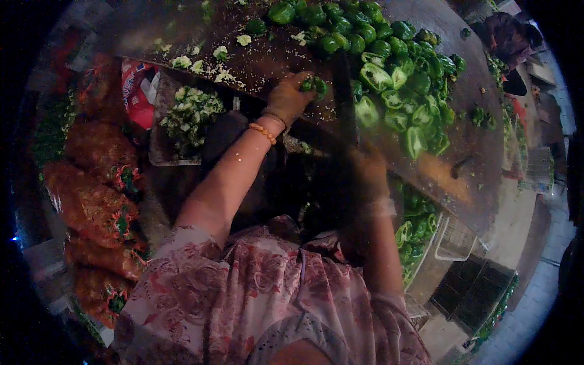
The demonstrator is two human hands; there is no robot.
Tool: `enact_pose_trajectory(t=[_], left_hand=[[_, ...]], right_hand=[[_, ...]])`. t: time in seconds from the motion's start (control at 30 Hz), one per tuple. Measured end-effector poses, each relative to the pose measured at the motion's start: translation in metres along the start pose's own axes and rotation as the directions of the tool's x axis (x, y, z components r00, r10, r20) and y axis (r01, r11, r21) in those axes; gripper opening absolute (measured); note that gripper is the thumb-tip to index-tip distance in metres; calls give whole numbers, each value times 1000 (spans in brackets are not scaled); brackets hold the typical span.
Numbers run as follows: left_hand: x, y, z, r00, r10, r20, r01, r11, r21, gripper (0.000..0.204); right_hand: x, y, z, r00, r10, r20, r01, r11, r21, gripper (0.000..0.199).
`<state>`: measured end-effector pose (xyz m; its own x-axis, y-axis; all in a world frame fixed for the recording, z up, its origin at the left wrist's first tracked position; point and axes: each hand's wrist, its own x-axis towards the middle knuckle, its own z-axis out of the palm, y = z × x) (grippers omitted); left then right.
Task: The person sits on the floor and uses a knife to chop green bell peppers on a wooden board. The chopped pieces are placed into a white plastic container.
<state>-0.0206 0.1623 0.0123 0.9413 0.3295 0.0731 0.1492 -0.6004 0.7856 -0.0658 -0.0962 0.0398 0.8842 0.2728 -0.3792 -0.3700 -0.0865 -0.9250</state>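
My left hand (288,100), with an orange bead bracelet at its wrist, is closed around a green bell pepper (317,88) just above the dark tabletop (267,58). My right hand (368,171) is smeared by motion at the table's near edge. It is closed on a knife, whose dark, broad blade (345,85) points away from me; the handle is hidden. To the right of the blade lie halved peppers (376,78), pale insides showing. Whole green peppers (359,30) are heaped behind them. Loose seeds and pale pepper cores (221,53) are scattered left of my left hand.
Left below the table, a rectangular tub (176,162) holds pepper cores (190,115). Orange mesh sacks (85,194) line the left side. More peppers (420,222) sit in a crate under the table's right edge, beside a wire basket (455,237). Another person (505,36) is at far right.
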Motion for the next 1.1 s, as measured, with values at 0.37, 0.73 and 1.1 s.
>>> enact_pose_trajectory(t=[0.37,0.73,1.1], left_hand=[[7,-3,9,993,-68,-93,62,996,-63,54],[4,1,5,991,-107,-78,102,993,-66,48],[-1,-27,39,988,13,-152,-30,994,-109,44]], right_hand=[[3,-15,27,995,91,-44,-99,972,-214,45],[11,-42,11,992,105,74,-57,878,-475,44],[97,23,26,976,-97,197,202,748,-632,54]])
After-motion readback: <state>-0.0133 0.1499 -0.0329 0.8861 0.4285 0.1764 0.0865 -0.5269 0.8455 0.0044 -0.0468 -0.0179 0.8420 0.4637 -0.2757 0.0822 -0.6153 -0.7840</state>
